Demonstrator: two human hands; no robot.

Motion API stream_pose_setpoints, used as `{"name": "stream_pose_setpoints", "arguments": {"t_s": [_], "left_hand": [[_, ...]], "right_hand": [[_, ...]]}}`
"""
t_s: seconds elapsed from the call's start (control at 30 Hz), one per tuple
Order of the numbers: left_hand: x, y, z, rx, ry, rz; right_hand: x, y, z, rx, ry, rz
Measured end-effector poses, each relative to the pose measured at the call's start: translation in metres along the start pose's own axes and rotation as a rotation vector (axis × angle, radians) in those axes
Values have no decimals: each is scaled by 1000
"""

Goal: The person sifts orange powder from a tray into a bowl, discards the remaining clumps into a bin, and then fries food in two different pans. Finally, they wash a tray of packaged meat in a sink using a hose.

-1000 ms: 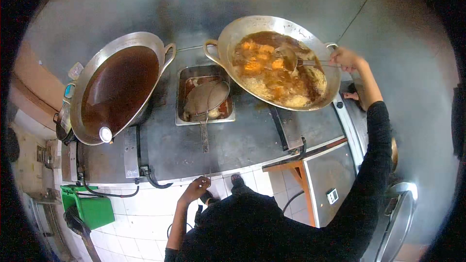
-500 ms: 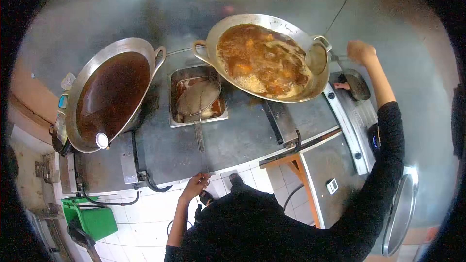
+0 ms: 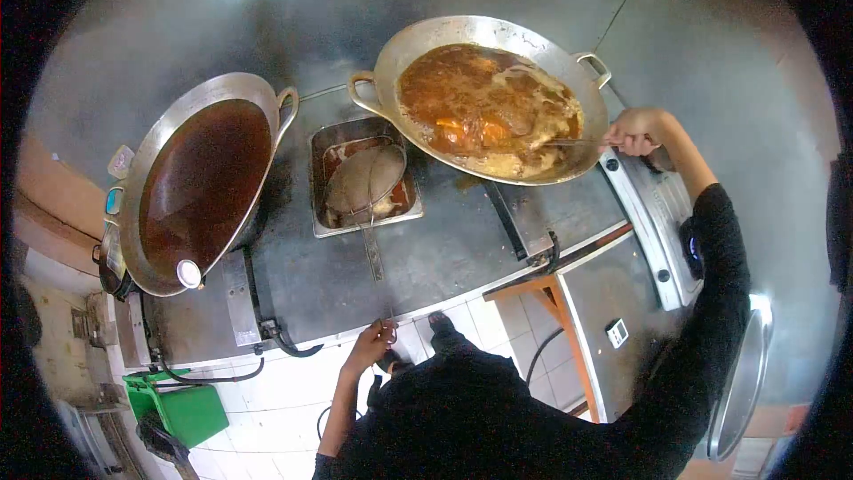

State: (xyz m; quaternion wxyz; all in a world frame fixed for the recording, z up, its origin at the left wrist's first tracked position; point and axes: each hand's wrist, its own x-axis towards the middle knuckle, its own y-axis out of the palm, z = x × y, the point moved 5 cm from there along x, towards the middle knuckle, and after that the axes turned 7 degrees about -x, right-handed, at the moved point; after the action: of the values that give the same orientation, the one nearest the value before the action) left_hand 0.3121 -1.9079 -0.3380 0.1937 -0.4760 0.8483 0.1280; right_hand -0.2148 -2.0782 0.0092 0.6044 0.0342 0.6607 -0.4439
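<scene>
My right hand (image 3: 634, 132) is closed around the thin handle of a skimmer (image 3: 582, 141) at the right side of a large wok (image 3: 489, 28). The skimmer's head is down in the bubbling brown liquid (image 3: 480, 93), where orange-brown pieces and pale foam show; the head itself is hidden. My left hand (image 3: 369, 344) hangs low in front of the counter edge, its fingers curled together. Whether they hold something thin is too small to make out. Beyond it, a mesh strainer (image 3: 366, 180) lies across a square metal tray (image 3: 411, 214), handle toward me.
At left stands a second wok (image 3: 235, 82) of dark liquid, with a small white round item (image 3: 188, 274) at its rim. A stove (image 3: 653, 231) with a blue flame is at right. A small white device (image 3: 617, 332) lies nearby. A green bin (image 3: 191, 413) stands on the floor.
My right hand has come down and nearer to the wok's right side. The skimmer's round head, earlier raised at the rim, is now in the liquid. My left hand stays low.
</scene>
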Motion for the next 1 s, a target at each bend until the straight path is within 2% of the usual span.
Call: {"name": "stream_pose_setpoints", "arguments": {"t_s": [0.07,0.2,0.3,0.43,0.5,0.6,0.7,0.83,0.9,1.0], "left_hand": [[0,1,-2,-43,37,-8],[-2,2,-4,-100,58,-2],[-3,3,-3,-135,36,4],[-10,4,-19,-138,148,13],[-10,7,-20,-115,118,-11],[-11,7,-21,-130,88,-33],[-15,8,-29,-77,31,-70],[-14,9,-20,-105,35,-120],[-9,5,-4,-103,84,-56],[-8,5,-2,-105,123,-55]], "right_hand": [[23,12,7,123,-99,92],[53,34,27,319,-80,-9],[82,38,42,401,-151,-31],[87,33,67,324,-254,-327],[81,28,77,279,-277,-449],[100,10,79,238,-385,-438],[123,-14,69,182,-534,-562],[98,-24,60,21,-508,-621],[92,-29,56,-128,-513,-592],[55,-26,45,-133,-440,-585]]}}
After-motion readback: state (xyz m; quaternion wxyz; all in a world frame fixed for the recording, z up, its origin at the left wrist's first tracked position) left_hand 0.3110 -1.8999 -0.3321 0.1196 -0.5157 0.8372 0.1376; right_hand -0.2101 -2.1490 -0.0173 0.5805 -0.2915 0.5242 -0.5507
